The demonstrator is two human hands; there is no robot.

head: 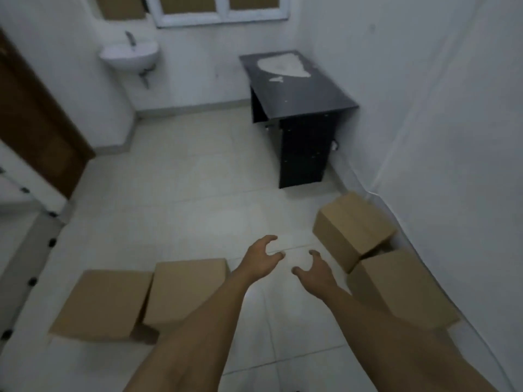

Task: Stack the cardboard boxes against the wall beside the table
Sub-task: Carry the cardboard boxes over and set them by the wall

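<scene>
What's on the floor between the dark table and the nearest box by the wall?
Nothing: in the head view, only bare pale floor tiles separate the table from the nearest box.

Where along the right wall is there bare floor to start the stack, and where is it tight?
Bare floor lies between the black table and the far box by the right wall, and mid-room ahead of both empty hands. It is tight where the far box meets the near box, and at the two left boxes.
</scene>
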